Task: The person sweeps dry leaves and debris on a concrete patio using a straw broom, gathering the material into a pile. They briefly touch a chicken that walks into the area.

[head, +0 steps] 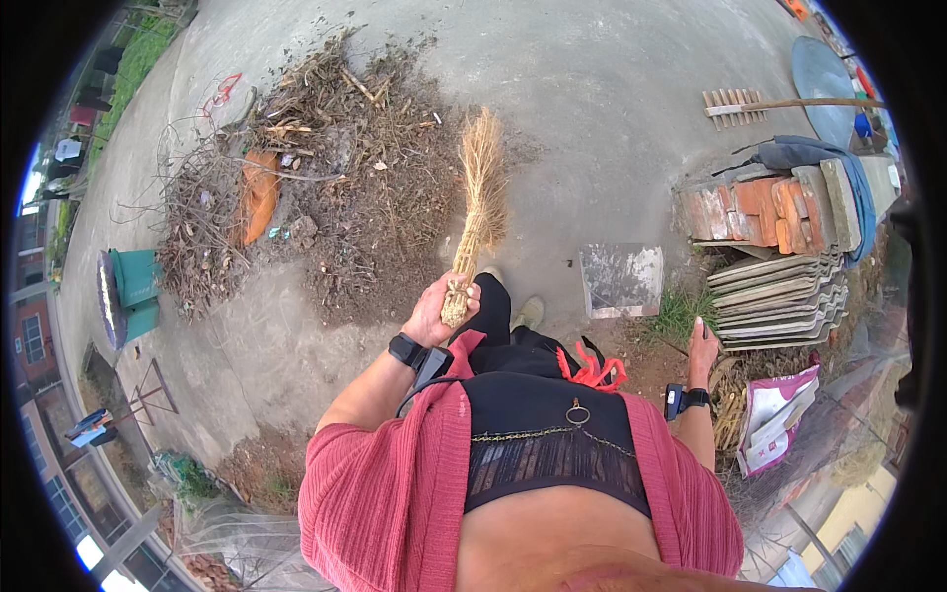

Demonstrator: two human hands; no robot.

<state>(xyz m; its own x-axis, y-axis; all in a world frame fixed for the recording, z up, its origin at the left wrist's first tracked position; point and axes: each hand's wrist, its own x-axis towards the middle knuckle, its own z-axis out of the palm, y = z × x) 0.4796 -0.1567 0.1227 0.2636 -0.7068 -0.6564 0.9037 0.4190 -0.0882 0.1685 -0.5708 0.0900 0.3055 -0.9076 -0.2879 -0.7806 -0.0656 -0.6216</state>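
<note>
My left hand (438,309) is closed around the bound handle of a straw hand broom (473,222). Its frayed bristles point away from me, beside the right edge of a heap of dry twigs, leaves and soil (377,192). My right hand (703,349) hangs out to the side, near a tuft of green grass (677,312) and a stack of corrugated sheets (777,303). A small dark spot shows by its fingers, and I cannot tell whether it holds anything.
An orange scrap (260,196) lies in the heap. At the left stands a green bin (139,288). To the right are a flat slab (621,280), bricks (777,211), a rake (736,109) and a printed sack (777,425). Concrete ground (592,148) stretches ahead.
</note>
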